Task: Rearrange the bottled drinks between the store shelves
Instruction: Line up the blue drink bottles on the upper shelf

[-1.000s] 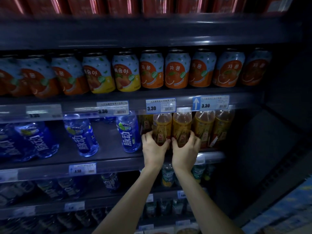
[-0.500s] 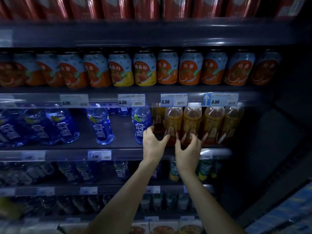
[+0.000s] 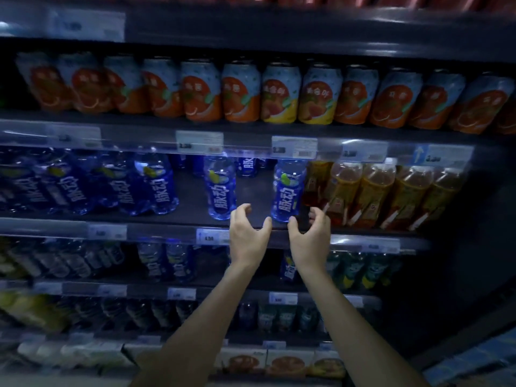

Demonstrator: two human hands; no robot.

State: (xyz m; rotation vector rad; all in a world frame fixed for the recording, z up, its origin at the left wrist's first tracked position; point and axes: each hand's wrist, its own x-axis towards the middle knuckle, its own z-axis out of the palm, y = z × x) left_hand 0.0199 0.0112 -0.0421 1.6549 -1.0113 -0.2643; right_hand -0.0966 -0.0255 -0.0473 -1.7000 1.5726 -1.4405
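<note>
Bottled drinks stood on the middle shelf point(image 3: 167, 229) in the head view: blue bottles point(image 3: 287, 191) to the left and amber tea bottles point(image 3: 371, 195) packed to the right, and where a second earlier we had gripped two tea bottles, our left hand point(image 3: 248, 236) and right hand point(image 3: 310, 237) now hung empty with fingers spread and curled, just in front of the shelf edge. We judged the tea set down and a blue bottle next. Juice cans point(image 3: 243, 93) stood above, price tags point(image 3: 294, 146) overhung the bottle tops, and neighbouring bottles crowded any reach; the frame was blurred.
</note>
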